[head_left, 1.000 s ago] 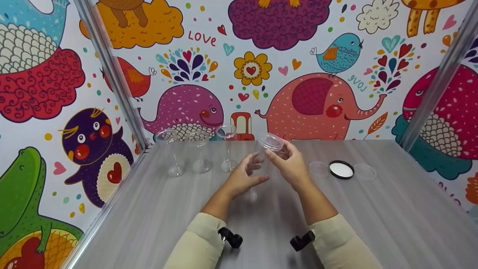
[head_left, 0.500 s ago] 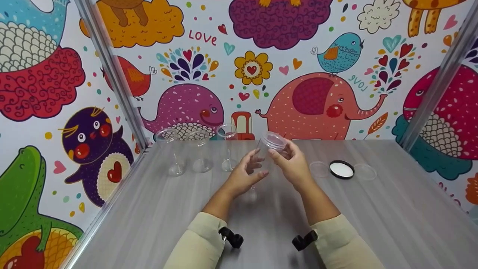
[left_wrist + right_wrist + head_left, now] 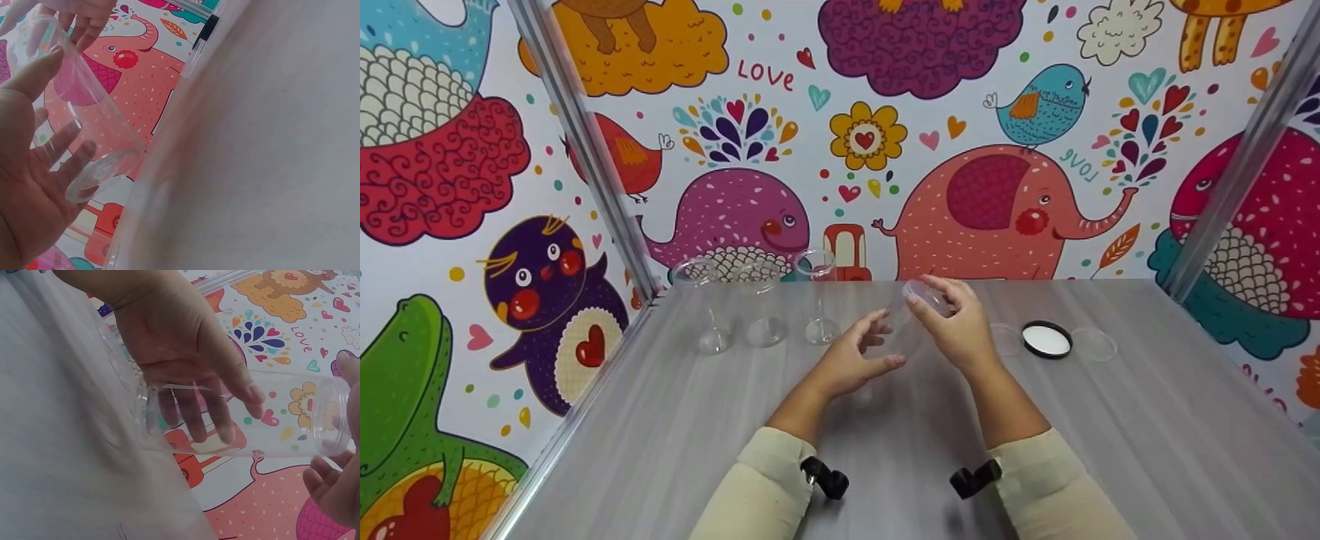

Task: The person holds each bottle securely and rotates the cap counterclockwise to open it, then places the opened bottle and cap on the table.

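Note:
A clear plastic jar is held up between both hands, tilted so its rim end leans to the right. My left hand wraps round its lower part, thumb on the near side and fingers behind, seen through the wall in the left wrist view. The jar's round base points down there, beyond the left fingers. My right hand grips the ringed mouth end, with its thumb on one side and fingers on the other. In the right wrist view the jar lies sideways, the right hand partly cut off by the edge.
Three clear jars, the left one, the middle one and the right one, stand in a row at the back left. On the right lie a black-rimmed lid and two clear discs, one farther right. Patterned walls enclose the grey table.
The right hand has moved slightly right and turned, tipping the jar's mouth end further right and down. The left hand stays round the lower part. The standing jars and lids have not moved.

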Motion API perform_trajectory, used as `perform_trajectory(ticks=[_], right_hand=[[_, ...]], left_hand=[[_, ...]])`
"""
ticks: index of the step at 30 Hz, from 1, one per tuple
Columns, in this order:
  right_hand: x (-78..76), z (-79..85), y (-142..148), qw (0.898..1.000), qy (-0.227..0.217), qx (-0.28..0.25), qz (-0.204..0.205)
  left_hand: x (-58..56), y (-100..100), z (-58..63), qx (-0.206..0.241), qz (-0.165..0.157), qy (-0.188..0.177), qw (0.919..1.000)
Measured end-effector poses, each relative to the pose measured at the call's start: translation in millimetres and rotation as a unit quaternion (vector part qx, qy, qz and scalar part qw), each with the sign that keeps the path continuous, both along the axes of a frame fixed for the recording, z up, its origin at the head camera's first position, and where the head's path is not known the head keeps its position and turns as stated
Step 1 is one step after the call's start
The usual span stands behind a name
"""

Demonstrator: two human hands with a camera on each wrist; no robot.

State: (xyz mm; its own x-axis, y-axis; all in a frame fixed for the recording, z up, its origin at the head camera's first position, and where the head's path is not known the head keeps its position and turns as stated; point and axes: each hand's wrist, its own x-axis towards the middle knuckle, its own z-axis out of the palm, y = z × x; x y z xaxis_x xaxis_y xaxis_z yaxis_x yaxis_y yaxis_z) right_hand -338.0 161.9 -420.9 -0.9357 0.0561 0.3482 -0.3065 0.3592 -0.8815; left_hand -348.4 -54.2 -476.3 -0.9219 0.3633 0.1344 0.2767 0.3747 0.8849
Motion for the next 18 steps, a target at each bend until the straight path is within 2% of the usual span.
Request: perform_trajectory(ticks=[4, 8, 13, 18], right_hand=[[1.2, 1.7, 0.1, 0.999, 0.016, 0.036, -0.02], [2.2, 2.1, 0.2, 0.999, 0.026, 0.038, -0.011], [1.2, 0.3, 3.7, 0.999, 0.029, 0.038, 0.018], [-0.8, -0.7, 6.6, 0.997, 0.03, 0.004, 0.067]], left_hand=[[-0.7, 1.0, 0.0, -0.003, -0.008, 0.003, 1.0], [-0.3, 0.9, 0.8, 0.001, -0.003, 0.003, 1.0], [-0.2, 0.0, 0.7, -0.006, 0.003, 0.001, 1.0], [0.0, -1.0, 0.1, -0.009, -0.001, -0.001, 1.0]])
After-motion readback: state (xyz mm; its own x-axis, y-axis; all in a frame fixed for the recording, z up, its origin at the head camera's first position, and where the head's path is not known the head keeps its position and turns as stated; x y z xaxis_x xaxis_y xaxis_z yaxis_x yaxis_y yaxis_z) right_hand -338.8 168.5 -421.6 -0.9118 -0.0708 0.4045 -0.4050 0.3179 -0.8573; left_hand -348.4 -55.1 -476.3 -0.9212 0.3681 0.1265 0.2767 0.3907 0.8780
